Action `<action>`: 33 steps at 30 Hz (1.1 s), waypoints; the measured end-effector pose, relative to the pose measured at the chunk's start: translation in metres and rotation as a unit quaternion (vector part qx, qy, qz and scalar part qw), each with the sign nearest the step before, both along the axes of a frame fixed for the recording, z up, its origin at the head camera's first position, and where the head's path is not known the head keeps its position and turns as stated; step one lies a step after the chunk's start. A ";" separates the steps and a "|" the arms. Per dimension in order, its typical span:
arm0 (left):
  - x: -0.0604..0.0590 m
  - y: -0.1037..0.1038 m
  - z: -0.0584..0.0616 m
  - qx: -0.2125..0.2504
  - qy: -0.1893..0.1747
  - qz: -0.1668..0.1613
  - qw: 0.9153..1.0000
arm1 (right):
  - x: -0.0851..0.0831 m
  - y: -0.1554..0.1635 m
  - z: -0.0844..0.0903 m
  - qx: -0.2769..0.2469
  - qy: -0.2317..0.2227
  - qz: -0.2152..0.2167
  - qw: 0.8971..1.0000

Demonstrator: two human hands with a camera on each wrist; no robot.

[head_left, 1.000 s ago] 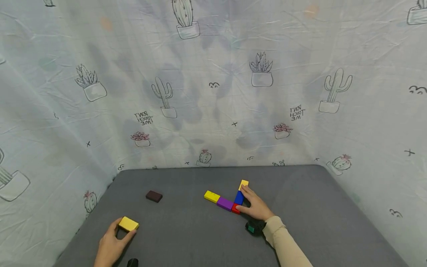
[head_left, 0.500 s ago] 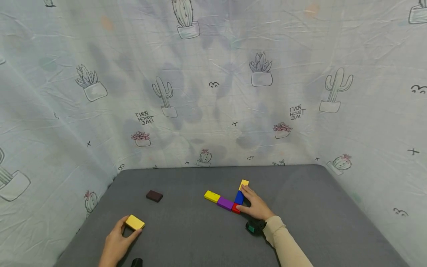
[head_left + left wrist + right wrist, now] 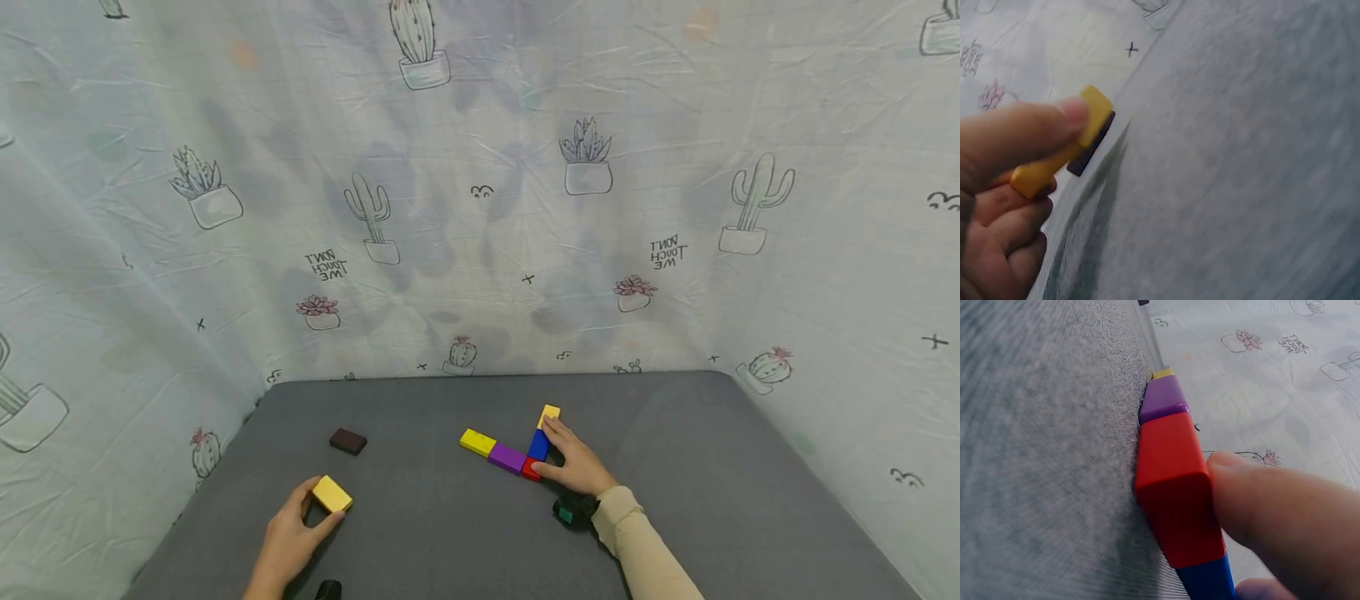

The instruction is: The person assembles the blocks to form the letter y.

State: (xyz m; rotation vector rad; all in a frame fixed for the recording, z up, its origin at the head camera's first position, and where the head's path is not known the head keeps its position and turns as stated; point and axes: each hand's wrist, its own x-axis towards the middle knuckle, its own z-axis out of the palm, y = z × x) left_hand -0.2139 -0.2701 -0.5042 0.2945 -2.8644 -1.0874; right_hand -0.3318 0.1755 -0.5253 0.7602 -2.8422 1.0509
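My left hand (image 3: 288,537) pinches a yellow block (image 3: 332,493) between thumb and fingers, over the table's left part. In the left wrist view the thumb covers part of that yellow block (image 3: 1094,119). My right hand (image 3: 576,462) rests on blocks laid end to end in a V shape. Its thumb touches the red block (image 3: 1172,462) at the corner; its fingers lie at the pale yellow block (image 3: 551,411) on the far end. Between these two sits a blue block (image 3: 538,445). From the red corner a purple block (image 3: 507,458) and another yellow block (image 3: 477,442) run leftward.
A dark brown block (image 3: 348,441) lies alone, beyond my left hand. The grey table (image 3: 435,533) meets a curtain (image 3: 480,250) printed with cacti at its back and sides. A black device (image 3: 575,511) is at my right wrist.
My left hand has moved rightward and slightly away from me, carrying the yellow block nearer to the brown one. My right hand and the joined blocks have stayed in place.
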 end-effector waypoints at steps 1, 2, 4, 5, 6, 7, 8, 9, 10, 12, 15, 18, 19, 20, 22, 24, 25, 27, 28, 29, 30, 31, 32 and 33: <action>0.000 0.002 0.001 0.005 0.002 -0.003 1.000 | 0.000 0.000 -0.001 0.003 0.001 0.000 1.000; -0.001 0.004 0.002 0.009 0.004 -0.005 1.000 | -0.001 0.000 -0.001 0.004 0.001 0.000 1.000; -0.001 0.008 0.004 0.015 0.010 -0.011 1.000 | -0.001 0.000 -0.001 0.001 -0.001 0.001 1.000; -0.001 0.010 0.005 0.020 0.013 -0.015 1.000 | -0.001 0.000 -0.001 0.001 -0.001 0.002 1.000; -0.001 0.013 0.006 0.023 0.015 -0.019 0.999 | -0.001 0.000 -0.002 0.001 0.000 0.002 1.000; -0.001 0.015 0.007 0.027 0.019 -0.025 0.999 | -0.001 0.000 -0.002 0.000 0.002 0.002 1.000; -0.002 0.018 0.007 0.030 0.023 -0.030 0.999 | -0.001 0.000 -0.002 -0.001 0.002 0.003 1.000; -0.002 0.022 0.008 0.035 0.027 -0.035 0.998 | -0.001 0.000 -0.003 -0.002 0.003 0.003 1.000; -0.003 0.025 0.008 0.039 0.030 -0.040 0.998 | -0.001 0.000 -0.003 -0.002 0.005 0.004 1.000; -0.004 0.033 0.009 0.049 0.035 -0.051 0.997 | -0.001 0.000 -0.004 -0.003 0.007 0.005 1.000; -0.006 0.045 0.009 0.064 0.044 -0.067 0.995 | 0.000 -0.001 -0.003 -0.005 0.007 0.005 1.000; -0.008 0.058 0.008 0.075 0.052 -0.089 0.992 | 0.000 -0.001 -0.002 -0.007 0.003 0.003 1.000; -0.009 0.062 0.007 0.076 0.054 -0.096 0.991 | 0.000 -0.001 -0.002 -0.007 0.001 0.002 1.000; -0.010 0.067 0.007 0.079 0.056 -0.104 0.990 | 0.000 -0.001 -0.001 -0.006 0.000 0.002 1.000; -0.011 0.076 0.005 0.083 0.057 -0.120 0.988 | 0.000 -0.001 -0.001 -0.005 -0.002 0.001 1.000; -0.014 0.085 0.004 0.088 0.057 -0.141 0.984 | 0.001 -0.002 0.000 -0.006 -0.004 0.002 1.000; -0.015 0.089 0.003 0.090 0.058 -0.154 0.982 | 0.001 -0.002 0.000 -0.007 -0.004 0.002 1.000; -0.017 0.096 0.002 0.094 0.058 -0.180 0.977 | 0.001 -0.002 0.000 -0.007 -0.005 0.003 1.000; -0.018 0.099 0.001 0.095 0.059 -0.195 0.974 | 0.001 -0.002 0.000 -0.005 -0.005 0.003 1.000; -0.020 0.102 0.001 0.095 0.058 -0.209 0.972 | 0.001 -0.002 0.000 -0.002 -0.005 0.003 1.000; -0.021 0.105 0.001 0.094 0.058 -0.223 0.969 | 0.000 -0.002 -0.001 0.003 -0.005 0.002 1.000; -0.022 0.108 0.001 0.092 0.058 -0.237 0.966 | 0.000 -0.001 -0.001 0.003 -0.005 0.002 1.000; -0.023 0.112 0.001 0.091 0.058 -0.249 0.962 | 0.000 -0.001 -0.001 0.003 -0.006 0.001 1.000; -0.024 0.116 0.001 0.087 0.059 -0.261 0.960 | 0.000 -0.001 -0.001 0.001 -0.007 0.000 1.000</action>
